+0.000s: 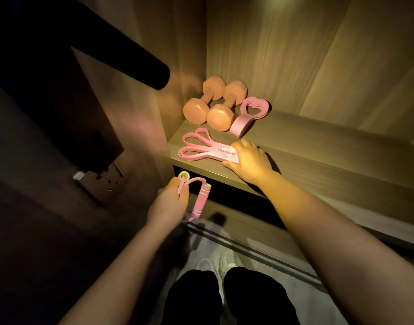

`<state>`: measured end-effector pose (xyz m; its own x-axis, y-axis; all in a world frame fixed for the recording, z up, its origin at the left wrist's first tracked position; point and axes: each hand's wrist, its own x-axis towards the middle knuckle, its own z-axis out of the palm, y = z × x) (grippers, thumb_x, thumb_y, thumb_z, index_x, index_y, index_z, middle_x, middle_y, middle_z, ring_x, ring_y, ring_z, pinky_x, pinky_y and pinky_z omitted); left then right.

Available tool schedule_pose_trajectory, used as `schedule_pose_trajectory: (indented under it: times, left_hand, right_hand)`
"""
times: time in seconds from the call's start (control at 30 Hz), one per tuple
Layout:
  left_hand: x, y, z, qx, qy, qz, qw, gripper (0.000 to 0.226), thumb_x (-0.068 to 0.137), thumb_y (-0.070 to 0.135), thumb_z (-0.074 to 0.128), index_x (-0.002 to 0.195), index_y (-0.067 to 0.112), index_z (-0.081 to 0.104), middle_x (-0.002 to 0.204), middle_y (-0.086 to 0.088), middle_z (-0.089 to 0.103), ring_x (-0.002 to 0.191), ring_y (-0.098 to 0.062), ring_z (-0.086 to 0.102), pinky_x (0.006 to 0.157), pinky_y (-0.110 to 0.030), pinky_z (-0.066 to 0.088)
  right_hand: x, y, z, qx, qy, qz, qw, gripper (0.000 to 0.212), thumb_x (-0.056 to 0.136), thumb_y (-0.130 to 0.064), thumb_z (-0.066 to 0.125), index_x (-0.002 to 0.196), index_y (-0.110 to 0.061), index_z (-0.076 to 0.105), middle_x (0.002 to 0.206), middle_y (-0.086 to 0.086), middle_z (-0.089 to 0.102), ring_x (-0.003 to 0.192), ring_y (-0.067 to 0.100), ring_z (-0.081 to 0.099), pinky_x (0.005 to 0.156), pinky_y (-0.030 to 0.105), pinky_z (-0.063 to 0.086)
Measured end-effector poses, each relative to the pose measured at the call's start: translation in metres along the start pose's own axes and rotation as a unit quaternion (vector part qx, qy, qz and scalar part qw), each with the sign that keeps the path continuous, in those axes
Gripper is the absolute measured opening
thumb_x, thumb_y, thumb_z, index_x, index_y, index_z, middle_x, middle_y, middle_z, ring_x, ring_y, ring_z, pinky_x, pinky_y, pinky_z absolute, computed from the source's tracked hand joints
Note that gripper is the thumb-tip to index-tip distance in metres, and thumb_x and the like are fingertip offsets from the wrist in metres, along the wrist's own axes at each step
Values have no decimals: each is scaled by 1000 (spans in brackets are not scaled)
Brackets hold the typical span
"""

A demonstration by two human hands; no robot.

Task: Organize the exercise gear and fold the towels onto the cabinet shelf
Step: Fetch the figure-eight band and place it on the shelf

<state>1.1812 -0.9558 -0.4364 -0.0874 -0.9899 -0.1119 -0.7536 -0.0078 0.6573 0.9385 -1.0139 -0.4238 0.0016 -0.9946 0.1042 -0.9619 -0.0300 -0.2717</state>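
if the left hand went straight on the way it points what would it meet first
Probably the front edge of the shelf, under the resistance band: the left hand, gripping the jump rope, points up toward it. Depth is unclear; it might pass beneath.

Matt wood-grain shelf (318, 146); smooth matt dumbbells (208, 106); paper label (224, 153) on band.

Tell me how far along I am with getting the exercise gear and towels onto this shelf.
Done: two dumbbells and a heart-shaped pink loop sit on the shelf. In hand: your right hand rests on the labelled resistance band there; your left hand grips the jump rope below the shelf edge. Left: shelve the rope, then towels, none in view.
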Motion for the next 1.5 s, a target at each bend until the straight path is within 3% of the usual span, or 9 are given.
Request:
schedule_pose_trajectory:
  times: [0.2, 0.4, 0.6, 0.77, 0.93, 1.1, 1.23, 1.37, 1.5]
  left_hand:
    - [9, 2, 1, -5, 19, -48, 999, 36, 101, 49, 32, 99, 20, 52, 79, -1, 49, 77, -31, 60, 70, -38, 52]
    - [10, -1, 1, -35, 18, -30, 999, 34, 101, 45, 37, 87, 17, 50, 70, -4, 49, 58, -23, 47, 58, -32, 40]
    - [12, -2, 2, -50, 10, -56, 997, 38, 100, 51, 34, 80, 21, 47, 71, -3, 54, 62, -22, 55, 57, -30, 44]
    - [15, -10, 0, -44, 32, -40, 998, 31, 100, 41, 42, 75, 22, 45, 65, 0, 50, 47, -9, 48, 41, -22, 34]
    - [15, -5, 1, -49, 41, -46, 997, 30, 100, 39, 42, 74, 25, 47, 62, 4, 53, 49, -5, 53, 47, -24, 35]
    - [11, -5, 3, -48, 31, -38, 998, 34, 100, 45, 40, 75, 22, 44, 64, 0, 48, 51, -16, 45, 47, -25, 32]
    - [10, -2, 3, -57, 25, -44, 997, 38, 100, 50, 38, 75, 22, 43, 65, 0, 50, 47, -12, 47, 48, -26, 34]
    - [9, 3, 1, -62, 20, -44, 997, 37, 100, 50, 36, 75, 24, 44, 70, -2, 52, 56, -17, 50, 51, -28, 39]
    - [3, 7, -2, -40, 20, -28, 999, 38, 101, 50, 34, 73, 25, 41, 68, 0, 49, 52, -14, 48, 46, -24, 32]
  right_hand:
    - [28, -12, 15, 13, 5, -12, 1000, 48, 91, -46, 60, 132, -21, 53, 127, 5, 52, 117, 27, 46, 99, 43, 35]
    - [12, -2, 19, 33, 33, 10, 999, 42, 92, -37, 60, 130, -19, 56, 124, 6, 55, 117, 29, 47, 96, 40, 36]
    - [21, -18, 22, 47, 32, 25, 998, 38, 91, -34, 63, 127, -19, 59, 122, 6, 54, 116, 28, 46, 94, 39, 35]
    - [26, -23, 23, 58, 30, 28, 997, 43, 91, -31, 64, 131, -18, 58, 125, 6, 54, 117, 29, 45, 96, 38, 35]
    - [31, -31, 24, 59, 20, -2, 998, 44, 89, -31, 66, 131, -22, 60, 125, 5, 56, 119, 27, 44, 97, 37, 37]
    - [31, -29, 24, 66, 30, 20, 997, 41, 90, -30, 66, 129, -19, 60, 122, 6, 56, 119, 28, 45, 96, 38, 34]
    - [28, -28, 24, 56, 29, 11, 998, 38, 90, -33, 66, 125, -21, 61, 119, 6, 55, 116, 27, 46, 93, 38, 35]
    - [24, -24, 19, 55, 16, 13, 998, 40, 90, -37, 64, 128, -24, 59, 119, 4, 54, 116, 26, 46, 96, 39, 33]
    - [11, -12, 12, 45, 0, 30, 999, 45, 91, -38, 62, 134, -25, 54, 126, 4, 52, 121, 27, 44, 98, 40, 33]
